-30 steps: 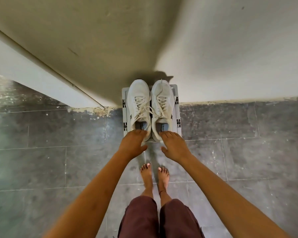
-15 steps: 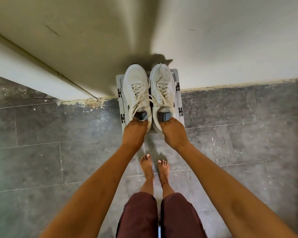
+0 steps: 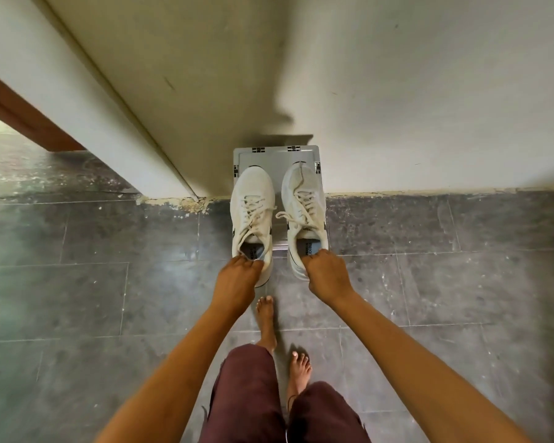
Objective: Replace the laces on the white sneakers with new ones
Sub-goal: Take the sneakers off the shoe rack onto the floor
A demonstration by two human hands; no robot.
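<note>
Fingers (image 3: 252, 265) pinch heels: left hand (image 3: 235, 280) left sneaker (image 3: 252, 199), right hand (image 3: 328, 277) right sneaker (image 3: 304, 199)

Grey plastic box (image 3: 275, 152) agst cream wall (image 3: 397, 91), grey tile floor (image 3: 77, 298)

Left hand (image 3: 235, 279) and right hand (image 3: 328, 276) now gripping heels, white sneakers (image 3: 252, 199) parted, drawn back past grey stand (image 3: 275, 156) edge, right foot (image 3: 299, 369) stepped back

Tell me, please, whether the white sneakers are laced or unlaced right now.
Laced: the left sneaker and right sneaker both carry white laces criss-crossed over their tongues.
</note>
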